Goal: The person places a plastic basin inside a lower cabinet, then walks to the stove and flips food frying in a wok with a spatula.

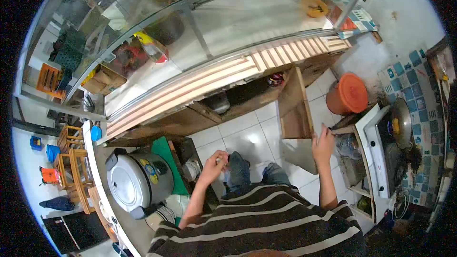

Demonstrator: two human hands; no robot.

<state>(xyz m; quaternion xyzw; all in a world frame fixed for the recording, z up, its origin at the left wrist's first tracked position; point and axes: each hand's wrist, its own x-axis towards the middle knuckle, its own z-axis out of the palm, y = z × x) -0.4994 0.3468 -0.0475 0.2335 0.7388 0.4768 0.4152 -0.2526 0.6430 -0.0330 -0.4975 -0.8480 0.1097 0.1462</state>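
Note:
My left hand (215, 165) is closed, fingers curled inward, above the tiled floor in front of my left leg. Whatever is in it, if anything, is too small to make out. On the other side, my right hand (323, 144) is raised with thumb and fingers apart. It is beside the outer corner of a wooden cabinet door (293, 109) that stands swung out from the counter; whether it touches the door is unclear. Inside the low cabinet are a shiny metal pot (220, 102) and a dark red item (274, 80).
A large rice cooker (128, 181) stands at left, near stacked plates (164, 215) and white bowls (192, 170). At right are a lidded orange bucket (347, 94) and a stove (373, 147) with a pan (402, 123). A glass display case with a slatted wooden ledge (209, 85) runs across the front.

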